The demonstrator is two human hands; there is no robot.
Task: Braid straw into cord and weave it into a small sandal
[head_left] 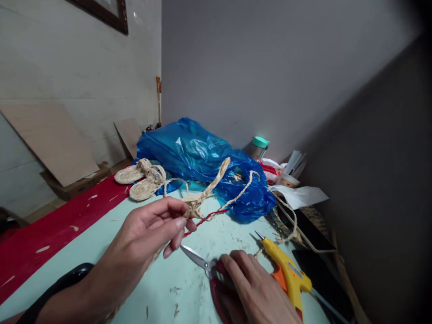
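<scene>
My left hand (157,229) pinches a braided straw cord (193,209) between thumb and fingers, above the table. A loose straw end sticks up from the braid, and a thin red cord (206,219) runs beside it. Lower right, my right hand (251,283) has its fingers bent over the dark red handles of a pair of scissors (206,265). The blades are closed and point toward my left hand; part of the handles is hidden. Close to the right hand lies a yellow hot glue gun (286,265) with an orange trigger. Woven straw slippers (145,180) rest farther back on the left.
A blue plastic bag (195,148) fills the back of the pale green tabletop (175,294). Red cloth (67,225) covers the left edge. Behind the bag stand a bottle with a green lid (259,143) and a cup (288,181). Straw scraps litter the surface.
</scene>
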